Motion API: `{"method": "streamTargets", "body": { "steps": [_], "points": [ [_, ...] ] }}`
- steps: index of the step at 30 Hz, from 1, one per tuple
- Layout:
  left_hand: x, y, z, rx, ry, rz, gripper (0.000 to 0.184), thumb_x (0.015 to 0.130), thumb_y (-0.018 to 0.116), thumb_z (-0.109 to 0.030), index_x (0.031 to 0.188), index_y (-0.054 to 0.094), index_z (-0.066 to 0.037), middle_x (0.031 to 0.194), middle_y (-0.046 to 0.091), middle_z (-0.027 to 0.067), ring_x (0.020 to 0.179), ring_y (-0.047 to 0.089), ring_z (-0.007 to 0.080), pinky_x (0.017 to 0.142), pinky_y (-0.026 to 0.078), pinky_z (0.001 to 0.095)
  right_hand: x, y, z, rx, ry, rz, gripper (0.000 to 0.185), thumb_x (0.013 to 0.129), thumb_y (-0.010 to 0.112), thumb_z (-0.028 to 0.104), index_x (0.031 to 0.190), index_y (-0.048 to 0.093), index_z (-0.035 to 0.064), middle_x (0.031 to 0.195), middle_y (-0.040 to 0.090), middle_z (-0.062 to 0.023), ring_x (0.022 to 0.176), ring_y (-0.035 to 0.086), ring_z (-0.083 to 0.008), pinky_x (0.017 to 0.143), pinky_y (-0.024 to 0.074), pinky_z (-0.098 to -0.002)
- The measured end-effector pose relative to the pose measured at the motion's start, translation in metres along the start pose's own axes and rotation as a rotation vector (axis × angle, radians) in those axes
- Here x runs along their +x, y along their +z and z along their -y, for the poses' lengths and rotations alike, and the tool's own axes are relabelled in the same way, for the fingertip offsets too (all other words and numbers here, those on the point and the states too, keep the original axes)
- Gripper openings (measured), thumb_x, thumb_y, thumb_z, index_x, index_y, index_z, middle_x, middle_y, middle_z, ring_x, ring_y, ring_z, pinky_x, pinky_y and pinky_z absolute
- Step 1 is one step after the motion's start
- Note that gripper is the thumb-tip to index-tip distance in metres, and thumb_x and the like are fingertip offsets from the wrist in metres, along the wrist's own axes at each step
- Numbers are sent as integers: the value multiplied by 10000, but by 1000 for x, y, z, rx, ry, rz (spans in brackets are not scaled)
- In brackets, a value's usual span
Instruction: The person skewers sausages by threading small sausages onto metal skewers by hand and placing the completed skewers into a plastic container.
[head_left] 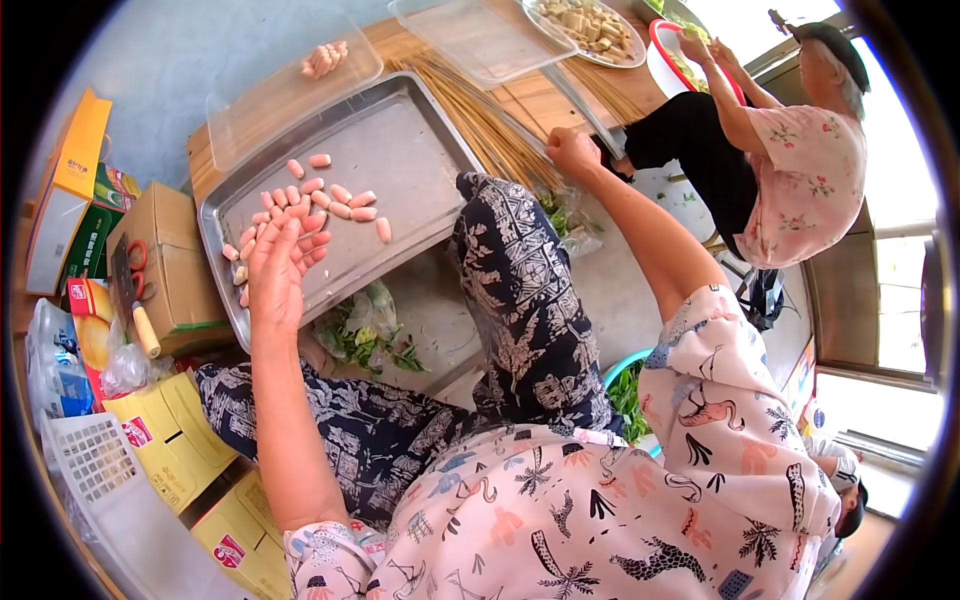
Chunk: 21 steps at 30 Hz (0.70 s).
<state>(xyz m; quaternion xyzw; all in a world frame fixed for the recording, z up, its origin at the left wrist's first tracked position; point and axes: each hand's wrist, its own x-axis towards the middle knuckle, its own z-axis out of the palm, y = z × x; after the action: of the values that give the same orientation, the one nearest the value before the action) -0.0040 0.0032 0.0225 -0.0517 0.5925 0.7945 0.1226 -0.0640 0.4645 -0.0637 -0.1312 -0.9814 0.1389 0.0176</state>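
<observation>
Over the sausages (341, 210), pick singly with loosely spread left hand (277, 265); steady tightly curled right hand (574, 152) by sticks (490, 140), can't tell around what.

Wooden table (408, 42), metal tray (400, 130), thin sticks (480, 130), clear containers (490, 45), heaped plate (639, 45)

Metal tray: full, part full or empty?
Part full. Sausages cluster toward the left of the metal tray, by the left hand; much of its right side shows bare metal.
</observation>
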Motion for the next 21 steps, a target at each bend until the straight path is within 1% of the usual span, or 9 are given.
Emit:
{"method": "streamTargets", "body": {
  "steps": [3,9,12,14,15,17,18,20,21],
  "points": [
    [0,1,1,28,-9,-16,265,942,520,-213,1140,564,-42,1001,642,78,858,630,162,738,505,276,0,-5,-1,44,34,42,160,739,605,249,843,677,151,857,668,-121,860,630,-304,742,483,-407],
    [0,3,0,28,-7,-24,250,939,527,-216,1119,578,-50,991,645,75,842,634,151,730,505,267,-3,-10,-7,77,11,46,172,702,608,260,803,691,148,811,672,-117,817,636,-308,702,497,-396],
    [-1,2,1,31,-8,-24,247,941,523,-216,1118,581,-54,994,646,74,841,636,147,725,505,261,-6,-14,-10,93,20,62,184,711,618,268,780,681,110,760,668,-124,741,652,-270,666,506,-370],
    [-1,0,2,33,-9,-23,245,941,521,-216,1117,582,-56,996,646,74,843,637,146,724,506,260,-6,-20,-10,252,101,251,211,732,630,272,730,656,63,677,653,-98,645,646,-195,595,498,-321],
    [0,-1,3,35,-12,-23,244,942,519,-216,1117,582,-59,999,646,75,846,637,145,723,507,259,-8,-26,-7,252,96,248,211,732,630,272,730,656,63,677,653,-98,645,646,-195,595,498,-321],
    [0,-3,3,19,-10,-17,247,942,520,-217,1118,582,-55,1002,646,76,848,638,146,724,508,260,-12,-37,-1,669,221,434,209,768,626,241,656,593,68,614,602,-32,552,587,-121,510,446,-269],
    [0,-4,3,3,-15,-9,250,942,521,-218,1118,582,-52,1005,645,77,850,638,146,725,510,260,-17,-45,5,666,214,433,209,768,626,241,656,593,68,614,602,-32,552,587,-121,510,446,-269],
    [0,-3,3,-5,-13,-12,253,941,522,-218,1119,582,-48,1006,645,78,851,638,146,726,510,261,-31,-70,25,1263,417,680,176,799,603,201,664,540,108,594,536,23,506,509,-100,463,380,-242],
    [-1,-3,3,-8,-14,-15,256,941,523,-218,1119,582,-44,1007,644,79,851,639,146,728,511,263,-44,-91,48,1443,470,700,148,823,575,170,700,517,112,616,505,20,487,448,-105,456,347,-239]
  ]
}}
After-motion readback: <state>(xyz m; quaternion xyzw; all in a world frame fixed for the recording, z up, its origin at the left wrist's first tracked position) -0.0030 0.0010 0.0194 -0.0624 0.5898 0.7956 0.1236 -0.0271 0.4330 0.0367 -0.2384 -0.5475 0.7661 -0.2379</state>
